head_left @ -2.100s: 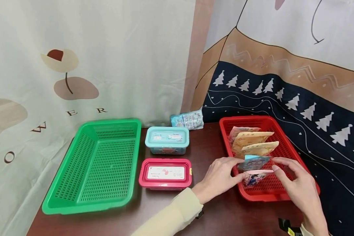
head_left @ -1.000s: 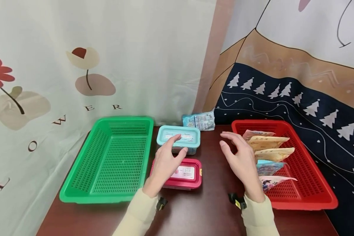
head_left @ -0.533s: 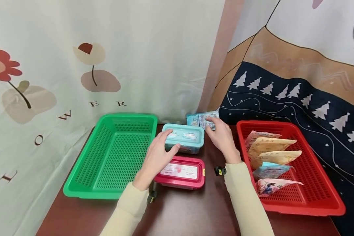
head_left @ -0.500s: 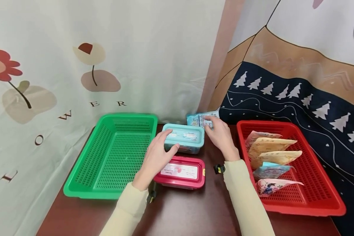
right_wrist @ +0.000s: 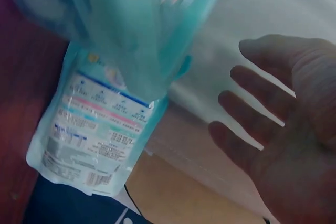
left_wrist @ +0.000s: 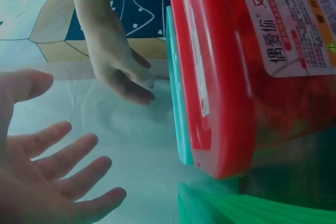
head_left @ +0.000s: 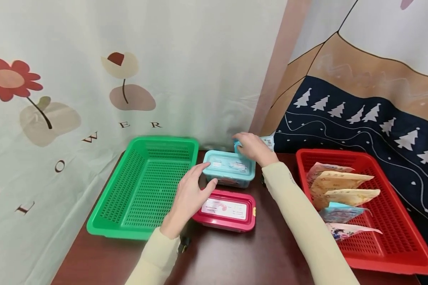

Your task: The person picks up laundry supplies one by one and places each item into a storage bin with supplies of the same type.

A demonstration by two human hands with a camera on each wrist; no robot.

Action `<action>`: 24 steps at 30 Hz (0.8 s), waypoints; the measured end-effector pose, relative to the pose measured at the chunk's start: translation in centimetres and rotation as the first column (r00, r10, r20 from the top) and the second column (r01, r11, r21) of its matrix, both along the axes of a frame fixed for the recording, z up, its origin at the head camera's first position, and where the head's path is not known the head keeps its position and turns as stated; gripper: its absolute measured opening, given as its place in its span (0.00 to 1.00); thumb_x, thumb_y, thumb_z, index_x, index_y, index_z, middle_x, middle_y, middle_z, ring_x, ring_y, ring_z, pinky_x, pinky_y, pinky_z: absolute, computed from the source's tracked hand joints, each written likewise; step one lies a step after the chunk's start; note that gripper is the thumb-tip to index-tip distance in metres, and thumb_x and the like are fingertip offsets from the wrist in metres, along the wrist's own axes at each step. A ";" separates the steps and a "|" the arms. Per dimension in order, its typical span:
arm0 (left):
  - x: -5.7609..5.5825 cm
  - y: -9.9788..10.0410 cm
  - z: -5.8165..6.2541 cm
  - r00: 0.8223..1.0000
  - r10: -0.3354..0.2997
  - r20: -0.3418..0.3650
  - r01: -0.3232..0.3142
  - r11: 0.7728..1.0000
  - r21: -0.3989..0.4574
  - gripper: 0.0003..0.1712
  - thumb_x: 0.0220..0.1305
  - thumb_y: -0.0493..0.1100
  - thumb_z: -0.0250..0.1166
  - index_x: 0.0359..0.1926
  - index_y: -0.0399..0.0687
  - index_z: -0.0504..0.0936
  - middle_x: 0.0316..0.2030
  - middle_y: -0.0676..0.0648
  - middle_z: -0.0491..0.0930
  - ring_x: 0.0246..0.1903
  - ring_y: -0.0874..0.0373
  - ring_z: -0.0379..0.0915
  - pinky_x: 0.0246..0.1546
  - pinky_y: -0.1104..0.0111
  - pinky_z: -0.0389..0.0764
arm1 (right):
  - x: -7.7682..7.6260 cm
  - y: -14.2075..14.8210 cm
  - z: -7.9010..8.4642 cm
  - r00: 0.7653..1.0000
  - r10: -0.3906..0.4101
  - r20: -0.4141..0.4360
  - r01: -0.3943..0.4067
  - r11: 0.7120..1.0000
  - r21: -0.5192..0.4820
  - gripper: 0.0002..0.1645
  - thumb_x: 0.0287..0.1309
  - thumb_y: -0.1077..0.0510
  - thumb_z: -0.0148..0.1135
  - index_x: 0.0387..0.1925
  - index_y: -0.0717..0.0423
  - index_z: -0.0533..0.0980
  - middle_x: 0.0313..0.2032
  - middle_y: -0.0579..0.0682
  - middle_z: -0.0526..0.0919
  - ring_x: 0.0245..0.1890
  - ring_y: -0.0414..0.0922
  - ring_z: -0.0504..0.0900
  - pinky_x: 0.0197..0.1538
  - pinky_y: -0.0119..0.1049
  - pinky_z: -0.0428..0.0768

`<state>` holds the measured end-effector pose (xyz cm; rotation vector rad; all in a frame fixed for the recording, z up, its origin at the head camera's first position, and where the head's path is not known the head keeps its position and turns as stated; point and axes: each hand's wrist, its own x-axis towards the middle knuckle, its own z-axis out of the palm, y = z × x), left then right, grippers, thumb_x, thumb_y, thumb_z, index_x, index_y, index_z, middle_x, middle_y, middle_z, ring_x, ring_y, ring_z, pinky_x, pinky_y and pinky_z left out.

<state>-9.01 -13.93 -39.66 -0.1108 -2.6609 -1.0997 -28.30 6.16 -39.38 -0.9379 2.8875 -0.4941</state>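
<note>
My right hand point(head_left: 253, 147) reaches behind the teal lidded box point(head_left: 230, 164), over a light-blue printed pouch point(head_left: 269, 142) that it partly hides. In the right wrist view the fingers are spread and apart from the pouch point(right_wrist: 94, 129); nothing is between them. The left hand point(head_left: 189, 192) hovers at the left of the boxes, above a pinkish-red lidded box point(head_left: 224, 208). Its fingers are loosely extended and hold nothing. The left wrist view shows the red box point(left_wrist: 226, 87) beside that hand point(left_wrist: 47, 166), with the teal lid point(left_wrist: 178, 93) beyond it.
A green plastic basket point(head_left: 128, 232) stands left of the boxes. At the right, a red basket point(head_left: 388, 264) carries several upright pouches, among them a tan one point(head_left: 339, 182) and a blue one point(head_left: 342, 213). A curtain point(head_left: 199, 79) hangs along the table's back edge.
My hands have left the pouches in the red basket. The right hand has moved left and back over the pouch behind the teal box; the left has settled by the boxes. The view has turned left.
</note>
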 end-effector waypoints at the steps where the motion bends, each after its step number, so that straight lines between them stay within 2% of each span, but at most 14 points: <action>1: 0.1 0.0 0.0 1.000 0.000 -0.005 0.000 1.000 0.004 0.32 0.67 0.51 0.69 0.69 0.47 0.77 0.65 0.44 0.77 0.64 0.43 0.72 0.63 0.45 0.74 | -0.4 -0.2 0.0 1.000 0.017 0.002 -0.017 1.000 0.018 0.26 0.71 0.63 0.62 0.68 0.59 0.75 0.64 0.59 0.79 0.64 0.55 0.77 0.66 0.50 0.75; 5: 0.5 0.0 -0.1 1.000 0.002 -0.015 -0.002 1.000 0.003 0.32 0.65 0.51 0.71 0.68 0.47 0.78 0.64 0.44 0.78 0.63 0.44 0.74 0.62 0.45 0.75 | -1.8 -0.9 -0.4 0.999 0.046 0.022 -0.047 0.996 0.072 0.27 0.69 0.66 0.61 0.69 0.59 0.74 0.65 0.59 0.78 0.65 0.55 0.76 0.67 0.50 0.74; 10: 1.0 0.2 -0.4 1.000 0.008 -0.006 -0.008 1.000 -0.007 0.33 0.64 0.52 0.72 0.68 0.48 0.78 0.65 0.44 0.77 0.65 0.45 0.72 0.63 0.46 0.74 | -3.0 -1.4 -1.5 0.998 0.037 0.045 -0.044 0.988 0.151 0.28 0.71 0.69 0.54 0.70 0.58 0.73 0.65 0.59 0.77 0.66 0.56 0.75 0.69 0.50 0.72; 15: 1.3 0.6 -0.8 1.000 0.010 0.001 -0.010 1.000 0.003 0.33 0.63 0.52 0.72 0.68 0.49 0.78 0.65 0.45 0.77 0.65 0.45 0.72 0.63 0.46 0.74 | -3.8 -1.6 -2.7 1.000 0.010 0.013 -0.013 0.980 0.201 0.25 0.73 0.68 0.54 0.68 0.58 0.74 0.62 0.60 0.80 0.62 0.56 0.78 0.65 0.50 0.75; 20: 1.3 0.8 -0.9 1.000 0.013 0.015 -0.013 1.000 0.019 0.33 0.63 0.53 0.72 0.67 0.50 0.78 0.65 0.45 0.77 0.64 0.45 0.72 0.63 0.46 0.74 | -4.3 -1.6 -3.3 0.999 -0.022 -0.031 0.028 0.971 0.238 0.17 0.71 0.67 0.59 0.58 0.58 0.80 0.51 0.60 0.84 0.51 0.56 0.83 0.56 0.50 0.80; 24: 1.3 0.6 -0.9 1.000 0.017 0.016 -0.017 1.000 0.021 0.33 0.62 0.52 0.72 0.67 0.50 0.79 0.65 0.45 0.77 0.64 0.45 0.73 0.63 0.46 0.74 | -4.4 -1.8 -3.3 0.998 -0.029 -0.051 0.040 0.970 0.238 0.08 0.70 0.67 0.60 0.46 0.59 0.82 0.45 0.60 0.85 0.40 0.55 0.82 0.48 0.50 0.81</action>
